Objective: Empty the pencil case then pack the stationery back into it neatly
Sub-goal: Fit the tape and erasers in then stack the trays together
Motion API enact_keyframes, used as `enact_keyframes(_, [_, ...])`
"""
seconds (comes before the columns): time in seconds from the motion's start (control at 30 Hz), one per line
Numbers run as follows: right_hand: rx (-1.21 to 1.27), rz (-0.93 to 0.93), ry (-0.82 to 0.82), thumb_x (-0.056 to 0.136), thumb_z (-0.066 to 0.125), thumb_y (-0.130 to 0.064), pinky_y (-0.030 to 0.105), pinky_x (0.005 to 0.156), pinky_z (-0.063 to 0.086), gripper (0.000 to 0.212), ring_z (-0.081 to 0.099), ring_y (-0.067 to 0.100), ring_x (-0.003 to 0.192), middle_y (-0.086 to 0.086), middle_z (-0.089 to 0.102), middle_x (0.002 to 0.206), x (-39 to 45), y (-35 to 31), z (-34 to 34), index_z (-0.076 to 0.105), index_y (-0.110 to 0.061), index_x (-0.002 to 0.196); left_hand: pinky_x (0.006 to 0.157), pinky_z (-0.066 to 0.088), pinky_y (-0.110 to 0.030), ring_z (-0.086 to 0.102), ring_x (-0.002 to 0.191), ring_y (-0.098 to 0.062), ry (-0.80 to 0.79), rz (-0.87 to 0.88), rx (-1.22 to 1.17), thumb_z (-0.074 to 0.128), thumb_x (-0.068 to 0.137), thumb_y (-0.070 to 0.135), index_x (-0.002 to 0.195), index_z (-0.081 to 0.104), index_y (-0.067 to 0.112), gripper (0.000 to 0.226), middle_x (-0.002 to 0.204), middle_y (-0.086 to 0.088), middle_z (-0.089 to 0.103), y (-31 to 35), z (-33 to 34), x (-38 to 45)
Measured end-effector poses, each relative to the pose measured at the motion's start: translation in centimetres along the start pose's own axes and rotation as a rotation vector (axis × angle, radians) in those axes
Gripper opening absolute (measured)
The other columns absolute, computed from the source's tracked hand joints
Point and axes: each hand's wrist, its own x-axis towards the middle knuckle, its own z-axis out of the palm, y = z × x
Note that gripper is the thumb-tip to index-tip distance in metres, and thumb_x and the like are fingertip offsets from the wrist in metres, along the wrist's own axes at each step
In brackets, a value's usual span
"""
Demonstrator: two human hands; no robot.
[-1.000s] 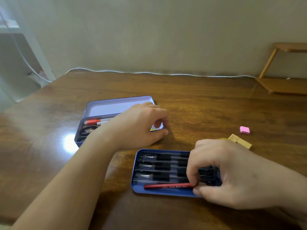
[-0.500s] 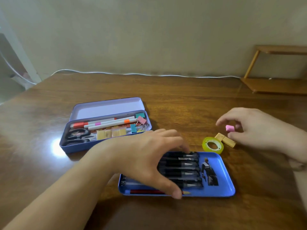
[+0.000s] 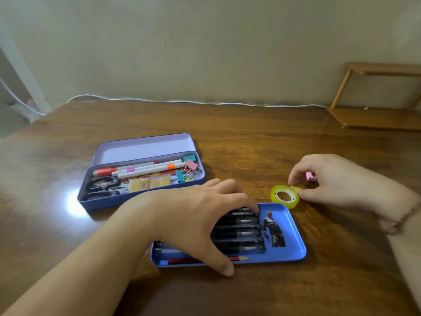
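Trouble sits with your right hand (image 3: 339,181): its fingers pinch the pink eraser (image 3: 309,176) above the surface, already crowded. Your left hand (image 3: 200,222), fingers spread, pins the pens (image 3: 239,233) in the blue tray (image 3: 293,252); lifting could scatter them.

Left hand (image 3: 200,222) spread flat, palm down, arm extended; right hand (image 3: 337,181) curled, fingertips pinching.

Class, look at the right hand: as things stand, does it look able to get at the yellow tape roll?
Probably yes. The tape roll lies flat on the table right beside the right hand, with nothing between them. However, its fingers already pinch a small pink eraser, so the grip may be awkward.
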Motion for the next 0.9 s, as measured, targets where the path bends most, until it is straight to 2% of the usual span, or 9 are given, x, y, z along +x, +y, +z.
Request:
enact_keyframes(0.13, [-0.065,0.007,0.1,0.083,0.069,-0.038,0.037,0.082,0.053,0.01,0.054,0.006,0.094,-0.019,0.056,0.094,0.1,0.2,0.3,0.06,-0.041,0.085,0.099,0.043,-0.025,0.034,0.117,0.003,-0.023,-0.014,-0.025,0.078,0.067,0.062,0.139,0.025,0.05,0.09,0.129,0.024,0.03,0.0,-0.2,-0.2])
enact_keyframes(0.2, [-0.066,-0.016,0.193,0.084,0.067,-0.039,0.036,0.081,0.052,0.012,0.052,0.007,0.095,-0.02,0.057,0.096,-0.3,0.0,0.0,0.056,-0.043,0.087,0.101,0.044,-0.027,0.036,0.117,0.004,-0.036,-0.026,-0.04,0.079,0.066,0.061,0.14,0.024,0.049,0.093,0.127,0.025,0.031,-0.1,-0.3,-0.2])
enact_keyframes(0.27, [0.023,-0.127,0.243,0.081,0.066,-0.04,0.031,0.076,0.051,0.01,0.053,0.003,0.089,-0.022,0.058,0.093,-0.8,-1.0,-0.4,0.059,-0.041,0.089,0.103,0.044,-0.03,0.037,0.118,0.004,-0.046,-0.042,-0.057,0.08,0.065,0.061,0.14,0.024,0.049,0.095,0.126,0.026,0.032,-0.2,-0.4,-0.3])
enact_keyframes(0.37, [0.166,-0.295,0.112,0.077,0.066,-0.045,0.025,0.068,0.049,0.013,0.058,0.006,0.084,-0.022,0.063,0.089,-1.9,-3.4,-0.3,0.066,-0.039,0.088,0.102,0.045,-0.031,0.038,0.117,0.005,-0.045,-0.061,-0.067,0.081,0.063,0.063,0.137,0.025,0.049,0.094,0.123,0.028,0.035,-0.2,-0.5,-0.4])
enact_keyframes(0.5, [0.103,-0.363,-0.092,0.077,0.067,-0.053,0.03,0.074,0.051,0.017,0.057,0.004,0.092,-0.025,0.06,0.097,-2.8,-4.4,-0.3,0.063,-0.044,0.091,0.1,0.043,-0.025,0.037,0.114,0.007,-0.054,-0.067,-0.058,0.081,0.064,0.062,0.134,0.025,0.049,0.091,0.123,0.028,0.036,-0.1,-0.6,-0.4])
enact_keyframes(0.6, [0.144,-0.361,-0.235,0.074,0.071,-0.055,0.024,0.08,0.05,0.022,0.056,-0.002,0.099,-0.028,0.059,0.099,-3.4,-4.9,-0.9,0.064,-0.045,0.092,0.1,0.042,-0.023,0.036,0.115,0.007,-0.048,-0.067,-0.053,0.081,0.064,0.062,0.133,0.024,0.049,0.09,0.124,0.028,0.035,-0.1,-0.6,-0.4])
enact_keyframes(0.8, [-0.036,-0.358,-0.235,0.076,0.066,-0.059,0.02,0.075,0.048,0.028,0.048,-0.008,0.098,-0.022,0.062,0.09,-3.4,-5.7,0.2,0.063,-0.042,0.098,0.099,0.041,-0.019,0.035,0.113,0.009,-0.049,-0.07,-0.065,0.081,0.064,0.061,0.134,0.025,0.048,0.09,0.122,0.03,0.034,0.1,-0.7,-0.4])
enact_keyframes(0.9, [-0.027,-0.341,-0.283,0.077,0.067,-0.059,0.026,0.078,0.05,0.03,0.049,-0.006,0.096,-0.022,0.063,0.092,-3.2,-5.7,0.2,0.063,-0.044,0.103,0.1,0.043,-0.023,0.036,0.114,0.008,-0.057,-0.073,-0.084,0.082,0.064,0.06,0.133,0.026,0.049,0.089,0.12,0.031,0.033,0.1,-0.7,-0.4])
